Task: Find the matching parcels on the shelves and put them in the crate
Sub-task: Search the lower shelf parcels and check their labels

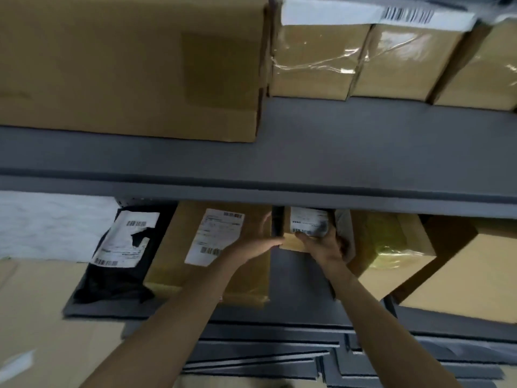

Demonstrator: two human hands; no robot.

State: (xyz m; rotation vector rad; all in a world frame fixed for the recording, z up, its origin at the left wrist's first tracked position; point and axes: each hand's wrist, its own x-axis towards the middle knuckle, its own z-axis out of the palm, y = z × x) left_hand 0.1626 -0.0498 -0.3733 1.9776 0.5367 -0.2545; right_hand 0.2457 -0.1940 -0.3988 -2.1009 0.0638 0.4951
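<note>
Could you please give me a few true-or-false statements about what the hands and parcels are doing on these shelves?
1. Both hands grip the small labelled parcel on the lower shelf. True.
2. The black mailer bag lies to the right of that small parcel. False: it lies to its left, beyond the flat brown parcel.
3. The upper shelf holds only white bags. False: it holds brown cardboard boxes.
4. The black mailer bag carries a white label. True.
5. The crate is in view. False: no crate shows.
</note>
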